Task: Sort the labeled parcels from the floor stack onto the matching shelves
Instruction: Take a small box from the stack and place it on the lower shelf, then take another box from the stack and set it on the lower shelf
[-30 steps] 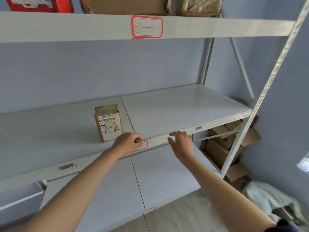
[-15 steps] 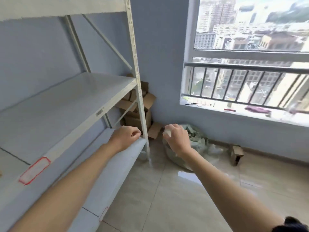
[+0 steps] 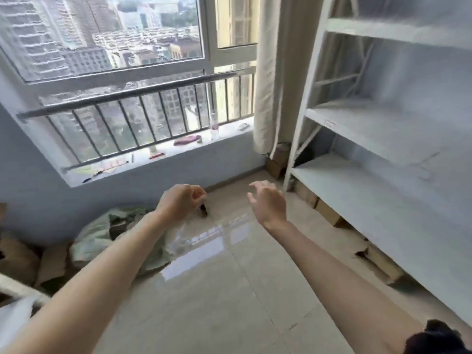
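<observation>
Both arms are stretched forward over the glossy tiled floor [image 3: 217, 290]. The left hand [image 3: 180, 201] has its fingers curled in loosely toward the palm, and I cannot see anything held in it. The right hand [image 3: 268, 203] is relaxed, its fingers spread a little and slightly bent, and it holds nothing. The two hands are apart from each other, at about the same height in the view.

Below the left forearm, a greenish plastic bag [image 3: 102, 238] lies on the floor against the wall under the window [image 3: 115, 47]. Left of it, brown cardboard pieces [image 3: 23, 256] are by the wall. No labeled parcel can be made out clearly in this blurred view.

On the right stands a white shelf rack [image 3: 370, 180], and its visible shelves carry no parcels. Flat brown cardboard boxes [image 3: 329, 213] lie on the floor under its lowest shelf. A beige curtain [image 3: 275, 72] hangs between the window and the rack, and small objects lie on the windowsill [image 3: 178, 149], too blurred to name
</observation>
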